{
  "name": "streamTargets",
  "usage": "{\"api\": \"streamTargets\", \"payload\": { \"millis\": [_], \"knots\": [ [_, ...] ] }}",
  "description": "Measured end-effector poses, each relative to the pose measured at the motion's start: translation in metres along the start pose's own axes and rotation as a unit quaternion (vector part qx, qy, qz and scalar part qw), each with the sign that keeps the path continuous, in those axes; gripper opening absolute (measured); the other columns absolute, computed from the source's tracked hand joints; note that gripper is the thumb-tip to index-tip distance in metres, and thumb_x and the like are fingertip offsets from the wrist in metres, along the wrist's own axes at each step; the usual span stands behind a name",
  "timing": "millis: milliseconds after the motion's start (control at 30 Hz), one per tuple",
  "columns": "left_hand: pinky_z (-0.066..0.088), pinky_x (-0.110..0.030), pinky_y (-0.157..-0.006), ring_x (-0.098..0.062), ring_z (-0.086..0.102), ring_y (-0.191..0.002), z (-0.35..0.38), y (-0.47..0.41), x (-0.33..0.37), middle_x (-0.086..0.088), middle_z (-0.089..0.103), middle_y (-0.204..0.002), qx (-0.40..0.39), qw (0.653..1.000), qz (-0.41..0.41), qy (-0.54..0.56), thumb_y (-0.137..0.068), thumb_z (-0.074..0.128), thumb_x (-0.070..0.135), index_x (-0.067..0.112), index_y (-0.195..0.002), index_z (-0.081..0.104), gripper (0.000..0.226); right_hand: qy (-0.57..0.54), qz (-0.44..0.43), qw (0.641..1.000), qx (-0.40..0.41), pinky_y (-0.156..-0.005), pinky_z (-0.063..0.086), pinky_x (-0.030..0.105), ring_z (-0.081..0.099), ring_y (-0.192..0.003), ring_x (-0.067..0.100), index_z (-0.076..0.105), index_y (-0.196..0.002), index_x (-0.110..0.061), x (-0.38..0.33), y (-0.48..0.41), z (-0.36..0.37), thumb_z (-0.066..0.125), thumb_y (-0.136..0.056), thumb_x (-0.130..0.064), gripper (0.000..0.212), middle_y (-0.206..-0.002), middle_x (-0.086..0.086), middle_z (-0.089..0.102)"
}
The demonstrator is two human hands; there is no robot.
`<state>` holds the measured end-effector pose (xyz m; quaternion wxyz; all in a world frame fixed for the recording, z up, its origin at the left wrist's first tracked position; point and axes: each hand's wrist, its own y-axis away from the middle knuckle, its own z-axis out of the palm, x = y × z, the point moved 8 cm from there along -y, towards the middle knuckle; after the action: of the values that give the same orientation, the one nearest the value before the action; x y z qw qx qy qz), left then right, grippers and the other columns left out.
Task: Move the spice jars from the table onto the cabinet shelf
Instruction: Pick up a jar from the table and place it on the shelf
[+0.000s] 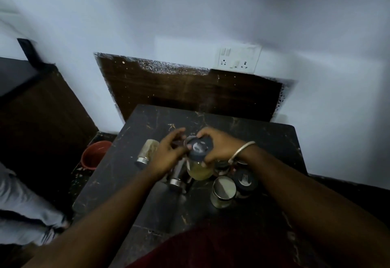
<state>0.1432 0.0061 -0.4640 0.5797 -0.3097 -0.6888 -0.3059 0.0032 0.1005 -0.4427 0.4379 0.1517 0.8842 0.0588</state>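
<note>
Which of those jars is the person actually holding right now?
The jar with the dark lid and yellowish contents, gripped by the right hand with the left hand beside it. The others stand untouched on the table.

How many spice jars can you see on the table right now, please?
About 6: one held in both hands, one far left, one under the left wrist, a steel-lidded one in front, a dark-lidded one beside it, one partly hidden behind. Others may be hidden.

No text or label can be read.
</note>
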Motion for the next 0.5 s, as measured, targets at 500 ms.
{"api": "streamTargets", "payload": {
  "millis": [500],
  "knots": [
    [0.063, -0.041, -0.077, -0.028, 0.074, -0.097, 0.052, 0.033, 0.201, -0.017, 0.073, -0.112, 0.077, 0.961, 0.099, 0.247, -0.084, 0.071, 0.055, 0.009, -0.136, 0.056, 0.071, -0.405, -0.257, 0.82, 0.313, -0.086, 0.056, 0.026, 0.068, -0.112, 0.013, 0.057, -0.133, -0.021, -0.124, 0.109, -0.105, 0.052, -0.096, -0.014, 0.038, -0.126, -0.001, 0.068]
  ]
}}
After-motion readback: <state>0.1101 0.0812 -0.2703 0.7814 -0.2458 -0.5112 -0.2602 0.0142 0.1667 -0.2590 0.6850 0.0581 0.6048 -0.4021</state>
